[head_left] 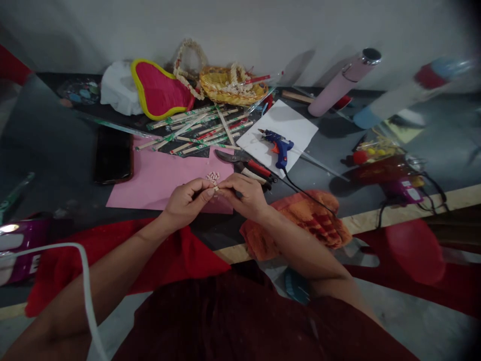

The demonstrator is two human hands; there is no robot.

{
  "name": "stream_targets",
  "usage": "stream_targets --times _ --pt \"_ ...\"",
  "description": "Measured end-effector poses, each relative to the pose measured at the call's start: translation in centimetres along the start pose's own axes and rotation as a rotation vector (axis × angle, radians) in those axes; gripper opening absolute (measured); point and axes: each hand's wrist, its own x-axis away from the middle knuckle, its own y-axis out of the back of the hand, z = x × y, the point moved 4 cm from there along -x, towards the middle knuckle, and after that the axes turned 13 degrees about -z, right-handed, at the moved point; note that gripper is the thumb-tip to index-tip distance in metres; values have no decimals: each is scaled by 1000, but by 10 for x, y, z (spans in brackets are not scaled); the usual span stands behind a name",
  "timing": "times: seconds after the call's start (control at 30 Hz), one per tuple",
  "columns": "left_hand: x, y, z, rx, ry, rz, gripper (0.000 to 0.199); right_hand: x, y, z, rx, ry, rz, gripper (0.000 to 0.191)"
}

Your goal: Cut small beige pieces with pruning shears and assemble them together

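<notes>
Dark maroon shirt fabric (210,321) fills the near middle; beyond, left hand (190,200) and right hand (246,195) meet, pinching a tiny pale wood-like piece (215,188) over flat pink paper (158,175). Probably light and stiff, best gripped by its ends.

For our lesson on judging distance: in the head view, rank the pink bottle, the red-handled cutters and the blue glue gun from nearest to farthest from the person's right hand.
From the right hand:
1. Red-handled cutters: just beyond it.
2. Blue glue gun: farther out, rightward, on the white sheet.
3. Pink bottle: farthest, rightward, toward the wall.
</notes>
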Motion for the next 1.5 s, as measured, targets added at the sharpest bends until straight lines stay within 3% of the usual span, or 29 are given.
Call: stream_targets --times 0.37,0.57,0.8,1.0,1.5 --pt "3 -2 6 -257 -92 -12 27 -1 -1 0 18 -87 79 9" --pt "7 -1 10 -262 -48 -137 23 0 -4 -4 7 -241 57 13" --pt "5 4 5 -417 -162 -191 15 0 -8 -4 -97 -336 51 15" --pt "6 9 2 -384 -130 -215 16 2 -8 -5 -224 -409 124 22" --pt "7 7 3 -283 -116 -206 19 3 -8 -9 -222 -380 60 17"
